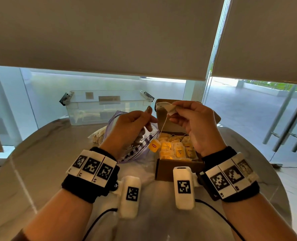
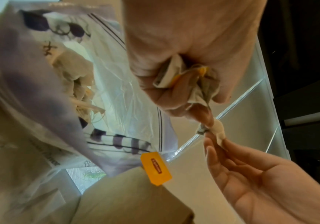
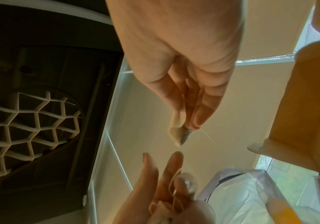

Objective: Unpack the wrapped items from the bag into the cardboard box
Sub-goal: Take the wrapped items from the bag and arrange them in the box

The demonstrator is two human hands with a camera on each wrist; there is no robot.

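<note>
Right hand (image 1: 194, 124): fingers (image 3: 199, 119) pinch a tea bag (image 1: 166, 107), held up above the open box (image 1: 177, 168). Its string (image 1: 163, 126) runs down from those fingers to a yellow tag (image 1: 154, 145), which hangs just left of the box's near left corner.

Left hand (image 1: 130, 126): raised just left of the right fingers, apart from the tea bag. Head view shows only its back, fingers curled, contents hidden. Left wrist view shows what the head view does not: the fingers (image 2: 155, 94) curl round crumpled wrapper paper (image 2: 185, 81) with yellow patches.

Right wrist view: tea bag tip pokes out below the right fingertips; the left fingertips lie just across from it, not touching.

Box: below the right hand, filled with tea bags and yellow tags. Visible only in the head view; the wrist views catch just a flap.

Bag (image 1: 137, 143): clear zip bag with dark print, lying on the counter (image 1: 57, 162) under the left hand, left of the box. Left wrist view looks into it: more pale wrapped items inside.

Clear bin (image 1: 107, 106) stands on the counter beyond both hands.
</note>
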